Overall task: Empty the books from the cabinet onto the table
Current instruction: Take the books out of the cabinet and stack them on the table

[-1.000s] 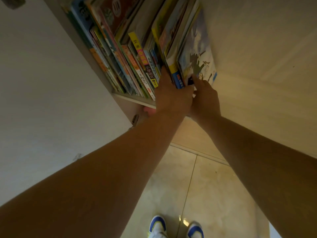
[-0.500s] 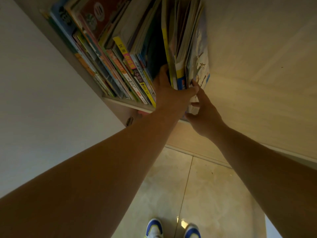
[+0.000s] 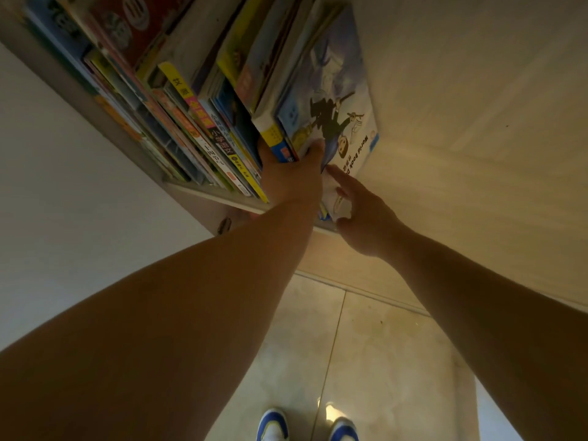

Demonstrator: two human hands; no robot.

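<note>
A row of colourful books (image 3: 203, 132) stands on the cabinet shelf (image 3: 206, 193) above me. My left hand (image 3: 291, 178) is shut on a bundle at the row's right end, fingers left of a yellow-and-blue spine (image 3: 274, 138) and thumb across the blue picture book (image 3: 337, 109). The bundle leans out over the shelf edge. My right hand (image 3: 366, 218) is just below it, fingers spread, with the index fingertip touching the picture book's lower corner. The table is out of view.
The cabinet's pale wooden side panel (image 3: 477, 122) rises close on the right. A white wall (image 3: 63, 218) fills the left. Below are beige floor tiles (image 3: 366, 345) and my blue-and-white shoes (image 3: 273, 424).
My left hand has pushed in between the books and closed round the right-end bundle, which has come forward. My right hand slid down from the cover to the bundle's lower corner.
</note>
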